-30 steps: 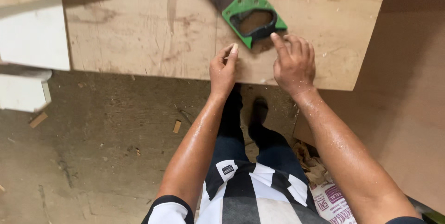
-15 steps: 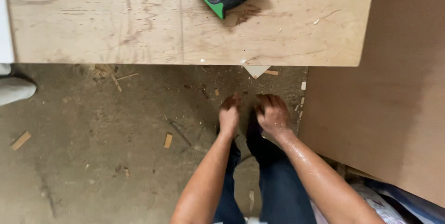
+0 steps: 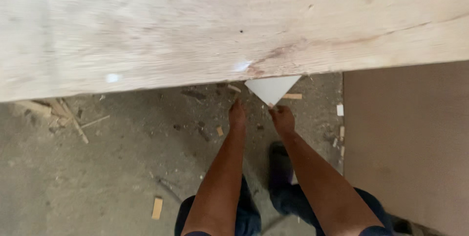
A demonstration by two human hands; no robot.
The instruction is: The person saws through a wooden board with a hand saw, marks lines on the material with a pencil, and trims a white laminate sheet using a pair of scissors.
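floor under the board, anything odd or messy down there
Yes. Wood offcuts and splinters lie scattered over the dusty floor. A white triangular piece pokes out from under the plywood board, right by the right hand; the left hand reaches beside it.

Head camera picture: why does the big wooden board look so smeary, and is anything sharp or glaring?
Head view: the board is streaked with motion blur, with two small bright glare spots near its edge; the floor chips read sharper; both hands, left and right, are soft, reaching down by a white triangle; light is even, shadows faint.
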